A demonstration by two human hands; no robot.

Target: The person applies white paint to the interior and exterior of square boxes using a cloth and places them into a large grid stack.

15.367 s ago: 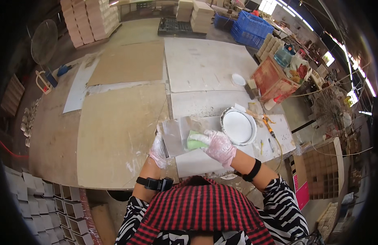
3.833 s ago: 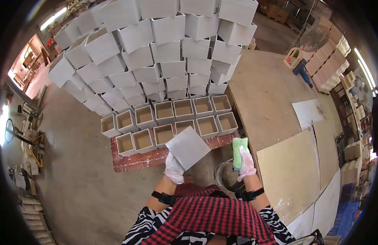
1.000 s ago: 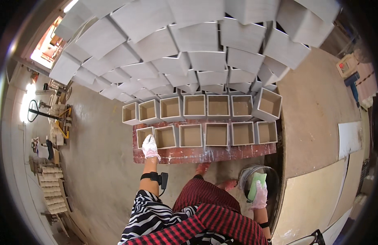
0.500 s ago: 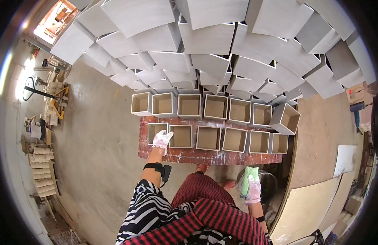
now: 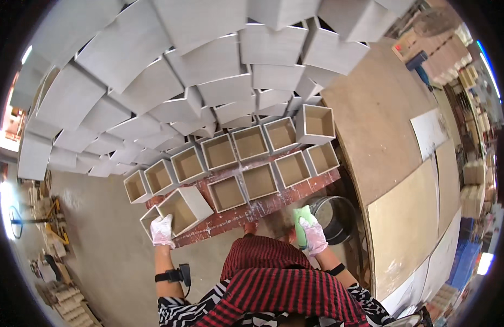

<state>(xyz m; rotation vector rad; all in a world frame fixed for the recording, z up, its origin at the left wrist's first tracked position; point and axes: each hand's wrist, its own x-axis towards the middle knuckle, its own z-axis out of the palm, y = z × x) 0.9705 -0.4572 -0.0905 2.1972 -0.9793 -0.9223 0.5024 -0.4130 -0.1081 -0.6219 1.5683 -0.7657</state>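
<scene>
My left hand (image 5: 162,230), in a whitish glove, grips the near corner of an open-topped grey box (image 5: 183,210) that sits tilted at the left end of the front row. The box overlaps a smaller-looking box beneath it on a red, paint-spattered pallet (image 5: 252,210). My right hand (image 5: 315,240), also gloved, holds a green sponge (image 5: 301,224) upright next to a dark round bucket (image 5: 339,218). Several more open grey boxes (image 5: 260,180) stand in two rows on the pallet.
Behind the pallet rises a tall stack of grey boxes (image 5: 208,71) with closed faces toward me. A large brown workbench (image 5: 382,125) with pale sheets (image 5: 429,131) lies to the right. Bare concrete floor (image 5: 104,256) spreads to the left.
My left hand has taken hold of the leftmost front box, which now sits tilted and nearer to me. My right hand keeps the green sponge by the bucket. The view has swung right.
</scene>
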